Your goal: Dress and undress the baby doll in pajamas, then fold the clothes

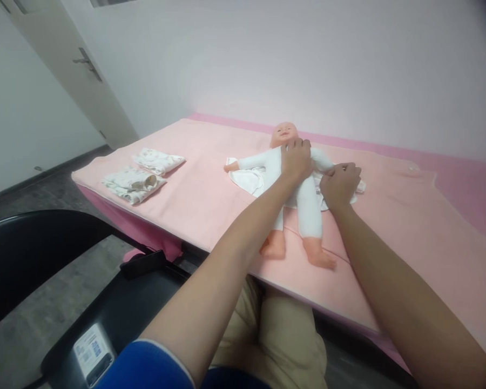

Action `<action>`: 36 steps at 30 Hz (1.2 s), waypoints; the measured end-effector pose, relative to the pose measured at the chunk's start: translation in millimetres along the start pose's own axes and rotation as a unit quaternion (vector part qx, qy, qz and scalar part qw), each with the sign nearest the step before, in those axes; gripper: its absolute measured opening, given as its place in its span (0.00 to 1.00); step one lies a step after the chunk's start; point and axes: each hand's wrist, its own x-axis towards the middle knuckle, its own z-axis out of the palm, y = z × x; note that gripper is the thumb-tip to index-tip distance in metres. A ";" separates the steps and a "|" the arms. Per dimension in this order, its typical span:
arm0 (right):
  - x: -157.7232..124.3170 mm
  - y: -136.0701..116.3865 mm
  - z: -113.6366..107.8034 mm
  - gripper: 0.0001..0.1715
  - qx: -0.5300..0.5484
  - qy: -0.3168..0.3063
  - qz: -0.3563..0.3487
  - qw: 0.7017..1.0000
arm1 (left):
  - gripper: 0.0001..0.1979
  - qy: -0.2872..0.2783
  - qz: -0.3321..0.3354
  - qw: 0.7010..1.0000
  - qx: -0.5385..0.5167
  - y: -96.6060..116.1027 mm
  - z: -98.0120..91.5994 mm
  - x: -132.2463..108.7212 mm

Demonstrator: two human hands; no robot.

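A baby doll [273, 165] with white cloth limbs and body lies on its back, head toward the wall and bare feet toward me. My left hand [296, 161] lies over its chest near the shoulder, fingers bent and closed against the doll, fingertips hidden. At the end of the doll's arm on my right, my right hand [341, 182] has its fingers curled round the arm; the doll's hand there is covered. Under the doll a white baby garment [249, 181] is spread, one sleeve showing beneath each arm.
Two folded patterned cloths [157, 161] lie on the left of the pink-covered table [202, 200]. A black chair [125, 308] stands at the table's front left, bearing a whitish device with a label [92, 348]. A wall runs behind; a door [76, 65] is at far left.
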 end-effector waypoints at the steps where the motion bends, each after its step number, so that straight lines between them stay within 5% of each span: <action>1: -0.2 0.0 0.2 0.10 0.005 -0.002 0.000 1.000 | 0.19 0.010 -0.001 1.000 -0.005 -1.8 -1.1 -1.2; 8: -0.7 -1.2 -0.7 0.16 0.008 0.007 0.002 1.000 | 0.20 0.010 -0.004 1.000 -0.023 -5.5 -7.5 -3.7; 36: 2.0 5.2 1.6 0.07 -0.022 -0.067 0.124 0.990 | 0.18 0.026 -0.040 0.996 -0.076 -25.4 -27.7 -15.0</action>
